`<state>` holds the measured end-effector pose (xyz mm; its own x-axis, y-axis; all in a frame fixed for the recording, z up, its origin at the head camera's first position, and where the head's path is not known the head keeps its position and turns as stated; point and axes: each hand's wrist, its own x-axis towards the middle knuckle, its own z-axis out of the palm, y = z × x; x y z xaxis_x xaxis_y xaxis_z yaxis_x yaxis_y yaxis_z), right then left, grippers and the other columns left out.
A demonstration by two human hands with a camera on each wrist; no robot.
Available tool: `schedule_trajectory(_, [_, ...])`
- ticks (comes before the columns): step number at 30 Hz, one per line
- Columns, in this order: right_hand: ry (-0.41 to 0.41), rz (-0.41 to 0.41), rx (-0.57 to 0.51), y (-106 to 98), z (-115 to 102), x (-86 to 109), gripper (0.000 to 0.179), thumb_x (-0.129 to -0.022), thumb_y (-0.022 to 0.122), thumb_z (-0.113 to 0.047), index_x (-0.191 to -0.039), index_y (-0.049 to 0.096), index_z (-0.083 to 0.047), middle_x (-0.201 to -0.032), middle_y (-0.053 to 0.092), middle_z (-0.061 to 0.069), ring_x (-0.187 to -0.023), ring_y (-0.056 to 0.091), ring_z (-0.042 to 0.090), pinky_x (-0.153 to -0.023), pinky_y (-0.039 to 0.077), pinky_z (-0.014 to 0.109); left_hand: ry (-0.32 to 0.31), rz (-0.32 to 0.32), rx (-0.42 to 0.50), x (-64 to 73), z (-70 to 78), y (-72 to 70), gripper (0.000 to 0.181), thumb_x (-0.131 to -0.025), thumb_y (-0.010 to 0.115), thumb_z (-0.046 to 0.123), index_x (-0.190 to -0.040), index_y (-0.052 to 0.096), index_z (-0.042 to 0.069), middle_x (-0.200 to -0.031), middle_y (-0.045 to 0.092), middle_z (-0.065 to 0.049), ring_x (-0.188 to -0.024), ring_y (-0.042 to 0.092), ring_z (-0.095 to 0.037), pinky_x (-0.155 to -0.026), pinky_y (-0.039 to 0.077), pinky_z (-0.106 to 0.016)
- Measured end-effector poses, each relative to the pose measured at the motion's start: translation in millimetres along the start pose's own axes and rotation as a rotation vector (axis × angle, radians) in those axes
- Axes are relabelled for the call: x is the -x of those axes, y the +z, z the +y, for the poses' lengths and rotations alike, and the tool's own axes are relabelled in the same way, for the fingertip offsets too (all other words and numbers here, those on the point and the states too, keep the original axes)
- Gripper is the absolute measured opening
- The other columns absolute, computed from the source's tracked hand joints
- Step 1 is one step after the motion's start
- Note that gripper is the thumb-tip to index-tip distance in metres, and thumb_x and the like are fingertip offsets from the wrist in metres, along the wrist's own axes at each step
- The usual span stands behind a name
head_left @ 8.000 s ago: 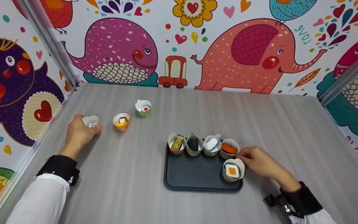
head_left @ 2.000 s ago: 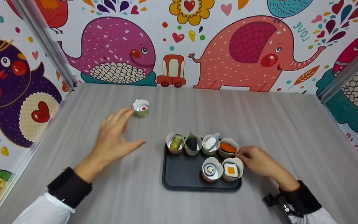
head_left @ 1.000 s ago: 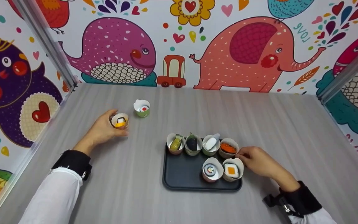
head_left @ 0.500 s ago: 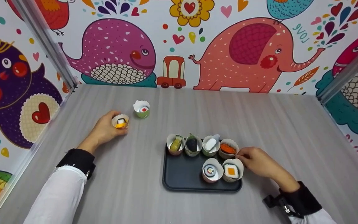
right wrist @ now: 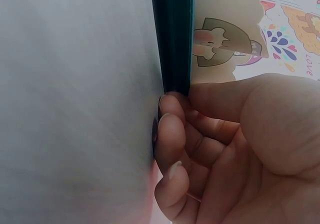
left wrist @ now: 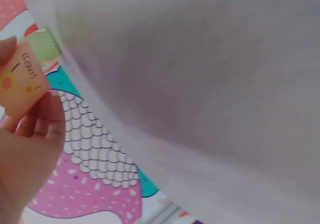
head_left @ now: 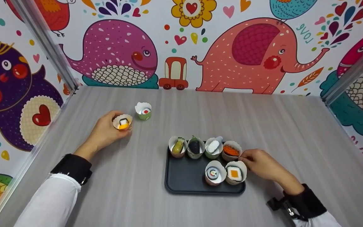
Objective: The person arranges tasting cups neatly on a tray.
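My left hand (head_left: 106, 130) grips an orange paper cup (left wrist: 26, 81) from its left side, thumb in front and fingers behind. A toy sushi piece (head_left: 123, 123), white with a yellow base and a dark band, sits inside it. In the left wrist view the cup's printed side faces the camera, tilted. Just beyond stands a green paper cup (head_left: 144, 115) with a red-centred roll. On the right, my right hand (head_left: 262, 164) pinches the edge of a black tray (head_left: 184, 179) between thumb and fingers; the right wrist view shows the tray's rim (right wrist: 174, 39) there.
Along the tray's back row stand paper cups with a yellow-green piece (head_left: 178, 145), an eggplant (head_left: 194, 146), a white piece (head_left: 213, 146) and orange-topped sushi (head_left: 232, 150). In front are a round roll (head_left: 212, 172) and a square roll (head_left: 234, 173). Printed walls (head_left: 225, 41) border the table.
Since 8 seconds ago, the round-roll cup has gone from the far left onto the tray. My left hand has since closed round the orange cup and shifted it slightly. My right hand stays put.
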<state>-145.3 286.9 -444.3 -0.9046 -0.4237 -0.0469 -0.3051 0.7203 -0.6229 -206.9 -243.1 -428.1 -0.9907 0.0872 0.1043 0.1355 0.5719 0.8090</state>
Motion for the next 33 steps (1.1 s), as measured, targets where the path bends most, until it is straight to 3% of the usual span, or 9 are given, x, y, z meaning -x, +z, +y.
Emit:
schedule_trajectory(10, [-0.004, 0.000, -0.011, 0.3, 1.2, 1.4, 0.016, -0.102, 0.066, -0.009, -0.089, 0.074, -0.012, -0.069, 0.054, -0.008, -0.060, 0.048, 0.006, -0.057, 0.040, 0.025, 0.071, -0.059, 0.007, 19.9, 26.3, 9.8, 0.064, -0.076, 0.093, 0.006, -0.130, 0.060, -0.003, -0.128, 0.065, -0.020, -0.119, 0.059, -0.036, -0.110, 0.040, -0.055])
schedule_trajectory(22, [0.001, -0.002, -0.013, 0.1, -0.8, 2.1, 0.016, -0.103, 0.066, -0.012, -0.090, 0.074, -0.013, -0.071, 0.053, -0.008, -0.062, 0.048, 0.006, -0.058, 0.039, 0.025, 0.213, -0.108, 0.047, 41.6, 58.3, 35.9, 0.061, -0.074, 0.096, 0.011, -0.126, 0.065, 0.004, -0.119, 0.069, -0.006, -0.108, 0.063, -0.025, -0.100, 0.050, -0.048])
schedule_trajectory(33, [0.005, 0.002, 0.004, 0.4, -0.3, 0.1, 0.016, -0.103, 0.066, -0.011, -0.089, 0.074, -0.013, -0.070, 0.054, -0.009, -0.062, 0.048, 0.006, -0.059, 0.039, 0.025, 0.365, -0.179, -0.006, 56.6, 87.4, 63.4, 0.059, -0.076, 0.095, 0.014, -0.127, 0.065, 0.003, -0.119, 0.069, -0.006, -0.105, 0.064, -0.021, -0.091, 0.054, -0.040])
